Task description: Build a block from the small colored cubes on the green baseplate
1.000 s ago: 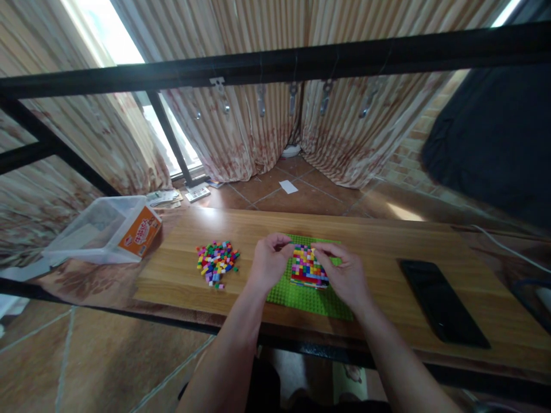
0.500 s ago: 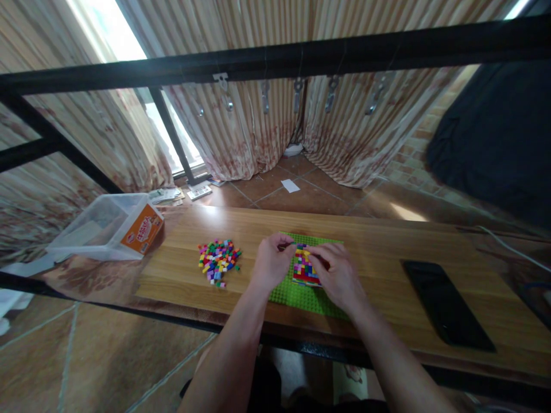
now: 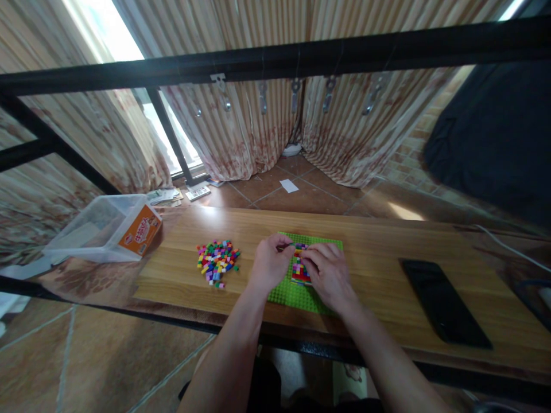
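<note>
A green studded baseplate (image 3: 284,293) lies on the wooden board, with a block of small multicoloured bricks (image 3: 300,273) built on it. My left hand (image 3: 270,263) is at the build's far left corner, thumb and fingertips pinched together; whatever they grip is too small to tell. Over the right side of the build rests my right hand (image 3: 330,274), its fingers curled and closed at the top bricks, hiding part of them. What lies between those fingertips is hidden too. To the left, a heap of loose coloured bricks (image 3: 218,261) is spread on the board.
A black phone-like slab (image 3: 445,304) lies on the wooden board (image 3: 379,258) at the right. At the left stands a clear plastic box (image 3: 99,229) with an orange label. A black metal rail (image 3: 258,64) with hanging hooks crosses in front of the curtains.
My right hand has shifted slightly left over the build, covering more of its right side. My left hand stays nearly in place, still pinched. The view has moved a little.
</note>
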`<state>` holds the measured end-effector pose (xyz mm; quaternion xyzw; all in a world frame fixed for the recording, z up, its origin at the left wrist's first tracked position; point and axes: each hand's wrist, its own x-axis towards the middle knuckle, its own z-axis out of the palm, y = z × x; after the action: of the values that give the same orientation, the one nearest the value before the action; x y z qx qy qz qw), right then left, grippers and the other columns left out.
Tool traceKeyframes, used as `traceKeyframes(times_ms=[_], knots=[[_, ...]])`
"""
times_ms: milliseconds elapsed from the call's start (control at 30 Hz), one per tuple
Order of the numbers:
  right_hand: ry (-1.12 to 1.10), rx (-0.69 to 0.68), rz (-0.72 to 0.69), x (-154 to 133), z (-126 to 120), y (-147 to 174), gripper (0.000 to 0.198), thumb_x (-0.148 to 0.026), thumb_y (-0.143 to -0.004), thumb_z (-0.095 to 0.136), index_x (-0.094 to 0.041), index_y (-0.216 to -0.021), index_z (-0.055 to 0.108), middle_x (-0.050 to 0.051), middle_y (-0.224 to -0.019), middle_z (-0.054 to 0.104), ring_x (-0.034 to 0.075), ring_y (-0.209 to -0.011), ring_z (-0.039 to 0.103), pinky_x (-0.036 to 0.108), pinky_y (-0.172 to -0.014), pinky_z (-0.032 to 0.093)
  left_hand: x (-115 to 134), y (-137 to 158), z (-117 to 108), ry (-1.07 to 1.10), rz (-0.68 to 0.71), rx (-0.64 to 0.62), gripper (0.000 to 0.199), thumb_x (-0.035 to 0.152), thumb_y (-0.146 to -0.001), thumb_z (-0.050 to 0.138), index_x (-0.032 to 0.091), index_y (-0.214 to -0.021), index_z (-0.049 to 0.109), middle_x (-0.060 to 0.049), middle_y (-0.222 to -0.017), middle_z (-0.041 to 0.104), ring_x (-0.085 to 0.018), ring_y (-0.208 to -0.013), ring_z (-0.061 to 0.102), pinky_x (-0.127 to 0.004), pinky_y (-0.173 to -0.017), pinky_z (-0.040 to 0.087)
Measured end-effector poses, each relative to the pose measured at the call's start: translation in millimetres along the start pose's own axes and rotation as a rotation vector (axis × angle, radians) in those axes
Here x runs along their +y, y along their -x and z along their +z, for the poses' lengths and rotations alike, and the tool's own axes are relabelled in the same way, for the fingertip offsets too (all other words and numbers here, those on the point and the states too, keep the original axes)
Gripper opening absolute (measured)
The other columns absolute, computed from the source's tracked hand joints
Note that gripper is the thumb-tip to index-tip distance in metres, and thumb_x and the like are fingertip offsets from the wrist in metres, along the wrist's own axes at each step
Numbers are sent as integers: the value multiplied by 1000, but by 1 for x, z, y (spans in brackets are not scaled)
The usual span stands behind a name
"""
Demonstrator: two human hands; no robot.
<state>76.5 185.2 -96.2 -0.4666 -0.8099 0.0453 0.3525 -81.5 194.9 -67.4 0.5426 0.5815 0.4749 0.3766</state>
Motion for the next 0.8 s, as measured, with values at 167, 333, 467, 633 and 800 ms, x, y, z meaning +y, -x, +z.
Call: traceKeyframes(times_ms=[167,333,467,633,800], knots=[[-15,6,30,-6,-1,-3,16,-23,-94,55,-22,-89,70,7,-97,70,25,-94,56,41,-86,43,2,0,0,-11,-11,-12,9,9,-74,62,15,-77,69,0,-69,66,-12,-65,59,-22,-64,45],[-245,101,214,4,-21,-7,19,-30,-94,53,-22,-87,69,6,-90,71,23,-90,60,38,-82,47,2,1,-1,-7,-24,-30,8,11,-76,62,15,-77,68,0,-69,66,-12,-64,58,-22,-62,44],[-482,110,413,24,-40,2,18,-39,-87,62,-22,-86,70,3,-86,71,19,-78,65,33,-73,50,2,0,-1,-43,-32,-25,10,9,-76,61,15,-78,69,0,-70,66,-12,-64,57,-22,-61,43],[-555,37,476,34,-47,18,17,-39,-82,68,-22,-87,71,2,-78,71,18,-73,66,32,-72,51,3,0,1,-78,-43,-19,8,9,-75,62,15,-76,68,0,-69,65,-12,-63,57,-22,-60,42],[-459,-54,428,32,-42,20,15,-36,-85,65,-23,-88,71,3,-91,74,21,-85,68,35,-80,51,5,1,4,-73,-47,-27,10,8,-74,62,16,-74,69,0,-67,65,-12,-61,57,-22,-59,42]])
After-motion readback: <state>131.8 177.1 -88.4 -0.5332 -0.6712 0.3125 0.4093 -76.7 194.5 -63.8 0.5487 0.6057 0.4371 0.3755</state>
